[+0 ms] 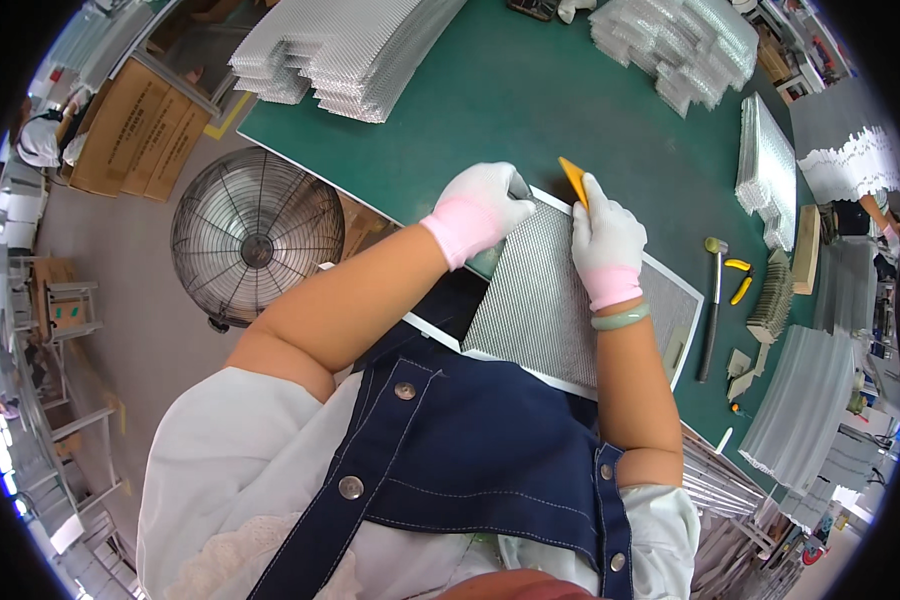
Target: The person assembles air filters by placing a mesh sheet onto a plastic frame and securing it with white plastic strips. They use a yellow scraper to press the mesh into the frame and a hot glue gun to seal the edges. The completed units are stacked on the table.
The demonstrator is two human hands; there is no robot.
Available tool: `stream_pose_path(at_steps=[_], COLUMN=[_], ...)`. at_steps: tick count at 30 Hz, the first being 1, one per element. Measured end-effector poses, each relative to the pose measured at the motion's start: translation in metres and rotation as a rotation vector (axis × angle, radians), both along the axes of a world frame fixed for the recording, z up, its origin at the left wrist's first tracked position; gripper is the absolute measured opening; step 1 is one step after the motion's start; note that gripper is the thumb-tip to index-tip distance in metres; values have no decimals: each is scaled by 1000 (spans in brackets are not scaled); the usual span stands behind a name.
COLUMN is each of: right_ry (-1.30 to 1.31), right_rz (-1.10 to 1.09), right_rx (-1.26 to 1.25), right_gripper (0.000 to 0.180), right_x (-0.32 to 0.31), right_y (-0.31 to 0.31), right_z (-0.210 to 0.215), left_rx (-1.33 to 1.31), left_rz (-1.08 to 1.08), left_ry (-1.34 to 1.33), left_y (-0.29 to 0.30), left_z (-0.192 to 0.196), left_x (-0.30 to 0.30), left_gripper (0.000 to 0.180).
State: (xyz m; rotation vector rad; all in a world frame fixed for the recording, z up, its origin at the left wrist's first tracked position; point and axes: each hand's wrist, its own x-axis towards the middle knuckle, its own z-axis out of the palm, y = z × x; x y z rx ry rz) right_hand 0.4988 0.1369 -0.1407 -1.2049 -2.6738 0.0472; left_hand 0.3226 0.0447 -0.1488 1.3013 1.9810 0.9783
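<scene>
A silver mesh filter panel (530, 290) with a white frame lies tilted across the near edge of the green table, close to my body. My left hand (482, 205), in a white glove with a pink cuff, is closed at the panel's far left corner; its fingertips partly hide what they pinch there. In my right hand (608, 240), gloved the same way, is a flat yellow wedge-shaped tool (572, 180), pointing up and away. That hand rests over the panel's far edge. Along the left side of the mesh no white frame strip shows.
Silver mesh sheets (350, 55) are stacked at the far left of the table (510, 100), with another pile (675, 45) far right. A hammer (713, 300), yellow-handled pliers (740, 285) and a row of grey pieces (773, 298) lie right. A floor fan (258, 240) stands left.
</scene>
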Motion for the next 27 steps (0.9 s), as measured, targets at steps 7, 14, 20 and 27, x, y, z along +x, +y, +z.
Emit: stream_pose_path(at_steps=[7, 14, 20, 27], right_ry=[389, 308, 341, 439], right_rz=[337, 200, 137, 106], right_rx=[-244, -156, -94, -123], right_gripper=[39, 42, 40, 42], right_x=[26, 44, 47, 47], right_y=[-16, -57, -77, -78], right_z=[61, 94, 104, 97], left_rx=[-91, -28, -60, 471], left_rz=[54, -16, -71, -132], left_ry=[-794, -496, -370, -82], left_y=[-44, -61, -67, -78], left_z=[45, 80, 93, 60], left_x=[7, 20, 25, 33], left_gripper=[24, 24, 22, 12])
